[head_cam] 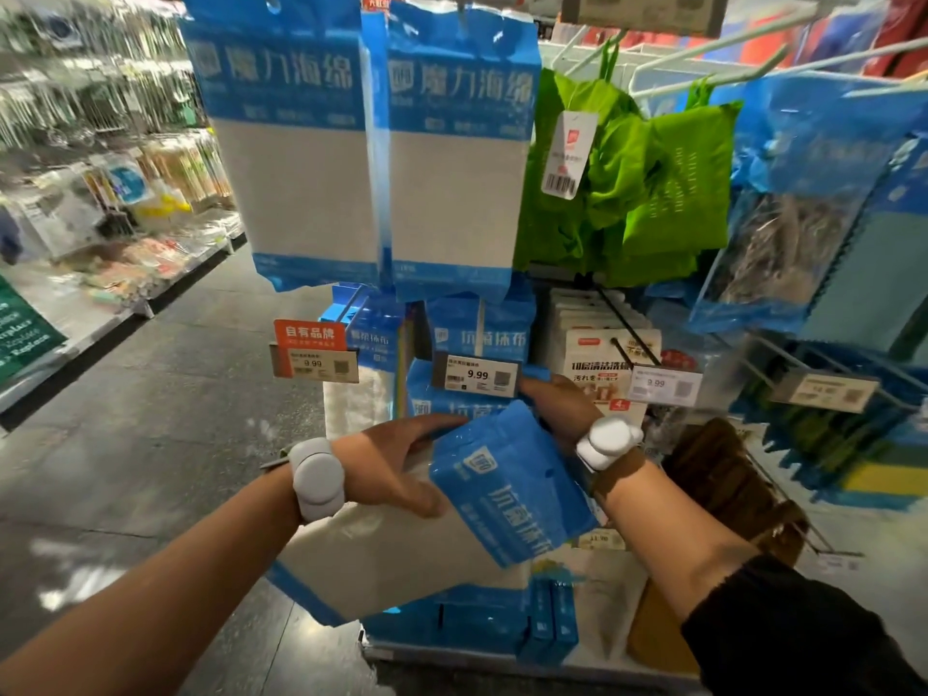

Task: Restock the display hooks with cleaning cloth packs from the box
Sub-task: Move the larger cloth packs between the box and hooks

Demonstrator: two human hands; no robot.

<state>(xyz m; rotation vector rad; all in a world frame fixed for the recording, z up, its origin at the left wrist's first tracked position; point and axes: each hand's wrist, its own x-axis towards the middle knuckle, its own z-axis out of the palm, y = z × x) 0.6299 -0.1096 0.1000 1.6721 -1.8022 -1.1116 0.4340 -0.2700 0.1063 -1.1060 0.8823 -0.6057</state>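
Since the cleaning cloth pack [502, 494] is thin film over folded cloth, it should be light, soft and floppy, with a slick wrapper. Not fragile, but the body will sag and the film can slide under a loose hold. Judged best hold is the stiffer blue header, either side of the hang hole [550, 473], leaving the hole free for the hook.

Pack is in the air in front of the lower display row, tilted: header up and to the right, white body trailing down-left.

Left grip [396, 464] holds the pack at its upper-left edge where white meets blue, fingers along the far edge and thumb pressed on the near face. Most of the pack hangs below and right of that hold, so it is off-centre and likely to droop.

Right grip [557, 404] is just past the header's top corner, under the price tag [477, 376]. Fingers look curled, but can't tell whether they pinch anything.

Matching hung packs [477, 334] sit just behind the tag.
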